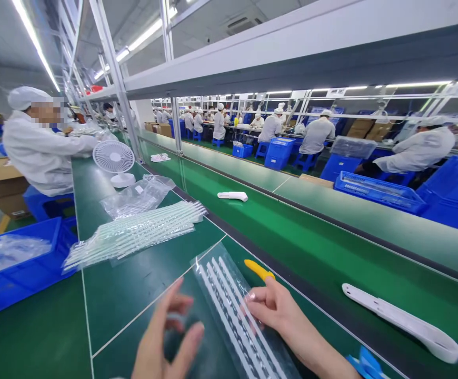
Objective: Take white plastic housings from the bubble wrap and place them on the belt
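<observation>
A clear plastic bag (213, 279) with several long white strips (229, 300) inside lies slantwise before me. My right hand (270, 305) is at the bag's right edge, thumb and index finger pinched together on the film. Just beyond its knuckles shows a yellow curved tool-like piece (258, 268); its other end is hidden by the hand, and whether the hand touches it I cannot tell. My left hand (169, 337), slightly blurred, hovers left of the bag with fingers apart and nothing in it.
A stack of bagged strips (142, 231) and a crumpled plastic bag (138, 195) lie left, near a white fan (114, 160). White handle-shaped parts (402, 321) rest on the green belt (311, 252). Left stands a blue bin (19, 284); a co-worker (43, 147) sits beyond. A shelf (292, 47) hangs overhead.
</observation>
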Tool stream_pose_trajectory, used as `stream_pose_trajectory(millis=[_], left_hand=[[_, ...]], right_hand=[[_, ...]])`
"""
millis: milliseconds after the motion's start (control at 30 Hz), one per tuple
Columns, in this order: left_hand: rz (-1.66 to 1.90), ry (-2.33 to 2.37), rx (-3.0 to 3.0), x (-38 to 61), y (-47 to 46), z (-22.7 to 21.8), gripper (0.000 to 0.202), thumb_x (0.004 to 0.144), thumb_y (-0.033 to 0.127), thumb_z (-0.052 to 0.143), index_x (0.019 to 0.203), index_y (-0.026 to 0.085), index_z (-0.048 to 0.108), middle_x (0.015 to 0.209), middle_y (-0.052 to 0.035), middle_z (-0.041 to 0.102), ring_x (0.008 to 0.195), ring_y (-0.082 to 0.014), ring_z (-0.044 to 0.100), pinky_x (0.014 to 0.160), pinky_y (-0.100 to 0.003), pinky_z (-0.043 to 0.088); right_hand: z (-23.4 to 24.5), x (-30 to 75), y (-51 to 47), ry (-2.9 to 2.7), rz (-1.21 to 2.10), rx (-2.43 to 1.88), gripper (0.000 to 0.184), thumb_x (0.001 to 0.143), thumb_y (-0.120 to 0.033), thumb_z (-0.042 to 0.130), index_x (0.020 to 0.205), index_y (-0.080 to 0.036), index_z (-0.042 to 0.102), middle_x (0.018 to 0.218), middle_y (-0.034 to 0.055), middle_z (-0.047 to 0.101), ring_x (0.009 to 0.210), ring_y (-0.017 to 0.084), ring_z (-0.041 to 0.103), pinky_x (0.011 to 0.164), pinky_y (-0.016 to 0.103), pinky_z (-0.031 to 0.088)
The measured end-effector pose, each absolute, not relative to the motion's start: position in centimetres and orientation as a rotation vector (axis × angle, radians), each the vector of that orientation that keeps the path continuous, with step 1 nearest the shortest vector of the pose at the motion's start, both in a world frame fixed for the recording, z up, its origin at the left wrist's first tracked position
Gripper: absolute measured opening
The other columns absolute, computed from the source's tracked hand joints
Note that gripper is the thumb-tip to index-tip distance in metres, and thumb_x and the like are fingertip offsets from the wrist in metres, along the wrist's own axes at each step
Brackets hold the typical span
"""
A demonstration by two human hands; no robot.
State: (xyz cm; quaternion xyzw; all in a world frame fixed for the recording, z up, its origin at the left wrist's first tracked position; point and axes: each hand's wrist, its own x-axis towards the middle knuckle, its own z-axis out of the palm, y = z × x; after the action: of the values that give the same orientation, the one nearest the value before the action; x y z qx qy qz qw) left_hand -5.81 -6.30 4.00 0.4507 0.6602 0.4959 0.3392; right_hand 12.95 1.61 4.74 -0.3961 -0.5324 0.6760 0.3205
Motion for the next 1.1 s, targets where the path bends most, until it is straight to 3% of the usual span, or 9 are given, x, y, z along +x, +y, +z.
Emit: stream_pose_trajectory(millis=[100,167,267,400,533,700,867,1100], left_hand=[[1.256,1.572,1.11,-7.6,-3.9,6.3,0.044,0.071,0.043,0.064,0.106,0.017,0.057,0.098,-0.0068,0.066,0.095,-0.0231,0.059,0.074,-0.028,0.05],[1.109,1.456,1.077,-7.6,-2.9,7.1,0.027,0.068,0.038,0.067,0.083,0.015,0.065,0.073,-0.0027,0.067,0.071,-0.0181,0.062,0.062,-0.024,0.049],[1.039,1.386,1.018,-7.0,-2.7,6.6,0.021,0.067,0.034,0.069,0.065,0.014,0.064,0.054,0.0023,0.061,0.052,-0.0117,0.055,0.049,-0.02,0.043],[1.014,1.333,0.879,-6.0,-3.6,4.8,0.025,0.064,0.036,0.072,0.063,0.014,0.061,0.052,0.0034,0.06,0.048,-0.0105,0.054,0.045,-0.018,0.04],[0.986,1.277,0.852,-5.2,-4.2,4.0,0.03,0.063,0.041,0.074,0.065,0.012,0.064,0.053,0.0024,0.061,0.049,-0.0105,0.053,0.046,-0.018,0.041],[0.985,1.277,0.941,-4.7,-4.4,3.4,0.032,0.067,0.044,0.071,0.068,0.013,0.065,0.057,0.0013,0.061,0.051,-0.0111,0.053,0.048,-0.018,0.042],[1.034,1.317,1.274,-4.8,-4.7,2.4,0.023,0.077,0.038,0.061,0.071,0.016,0.068,0.07,-0.0029,0.065,0.066,-0.0158,0.059,0.062,-0.021,0.047],[1.004,1.355,1.616,-4.9,-5.1,1.9,0.022,0.084,0.029,0.052,0.077,0.017,0.069,0.075,-0.0063,0.066,0.069,-0.0173,0.062,0.063,-0.022,0.048]], right_hand=[[6.0,14.4,0.7,-1.746,1.692,-1.074,0.017,0.074,-0.033,0.055,0.075,-0.021,0.043,0.069,-0.0043,0.057,0.055,0.008,0.052,0.055,0.022,0.041],[6.3,15.0,0.4,-1.986,1.54,-1.149,0.006,0.077,-0.026,0.049,0.075,-0.021,0.047,0.072,-0.003,0.058,0.063,0.01,0.053,0.062,0.024,0.044],[5.9,15.3,0.3,-2.194,1.205,-1.243,0.008,0.078,-0.021,0.047,0.078,-0.022,0.055,0.077,-0.0009,0.062,0.074,0.015,0.057,0.071,0.029,0.047],[5.0,13.7,-0.3,-2.129,0.543,-1.174,0.01,0.079,-0.021,0.05,0.086,-0.022,0.058,0.083,0.0038,0.062,0.079,0.019,0.058,0.072,0.034,0.048],[3.9,11.2,-2.0,-2.14,0.269,-1.08,0.018,0.086,-0.019,0.042,0.076,-0.02,0.057,0.072,0.0035,0.057,0.067,0.017,0.052,0.056,0.028,0.042],[2.0,10.4,-2.9,-2.109,0.241,-1.146,0.024,0.087,-0.017,0.038,0.074,-0.02,0.057,0.068,0.0017,0.057,0.064,0.016,0.051,0.054,0.027,0.039],[1.3,10.6,-2.7,-2.11,0.322,-1.211,0.023,0.085,-0.017,0.042,0.071,-0.022,0.059,0.067,0.0007,0.059,0.065,0.017,0.054,0.057,0.026,0.044],[1.4,10.3,-2.8,-2.119,0.32,-1.308,0.023,0.078,-0.017,0.043,0.064,-0.022,0.06,0.058,0.0017,0.058,0.06,0.018,0.057,0.06,0.028,0.047]])
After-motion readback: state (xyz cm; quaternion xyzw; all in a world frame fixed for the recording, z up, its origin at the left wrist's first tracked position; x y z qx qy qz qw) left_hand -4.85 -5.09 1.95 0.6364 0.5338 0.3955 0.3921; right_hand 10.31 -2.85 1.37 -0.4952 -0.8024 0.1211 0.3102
